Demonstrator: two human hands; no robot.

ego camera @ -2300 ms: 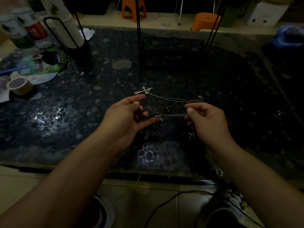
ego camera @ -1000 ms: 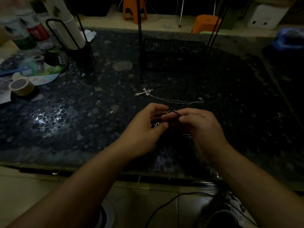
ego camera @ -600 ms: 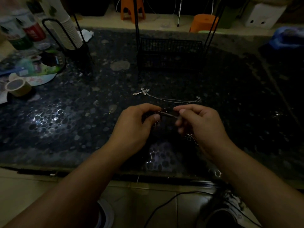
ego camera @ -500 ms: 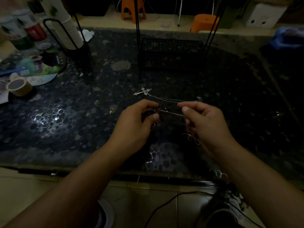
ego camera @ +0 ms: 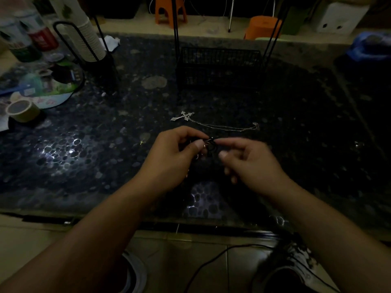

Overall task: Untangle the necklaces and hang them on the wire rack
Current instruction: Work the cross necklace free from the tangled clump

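Head view: the dim scene centres on a dark pebble-patterned table (ego camera: 88, 149), and places here are given from the rack (ego camera: 219, 66), a black wire basket with thin uprights standing at the far middle of the table.

Well in front of the rack, both hands meet over the table. The left hand (ego camera: 171, 157) has its thumb and forefinger curled together, pinching a small dark tangle (ego camera: 209, 144) of chain. The right hand (ego camera: 251, 163) pinches the same tangle from the other side, fingertips almost touching the left's. The light is too poor to tell how many chains are in the knot. A bit of chain hangs below the left fingers.

Between the rack and the hands lies a silver necklace (ego camera: 224, 126) flat on the table, stretched sideways, its cross pendant (ego camera: 183, 116) at the left end. It touches neither hand.

Left of the rack stands a stack of cups (ego camera: 87, 37) in a wire holder. Farther left and nearer lies a tape roll (ego camera: 22, 109). Bottles (ego camera: 31, 37) stand at the far left corner.
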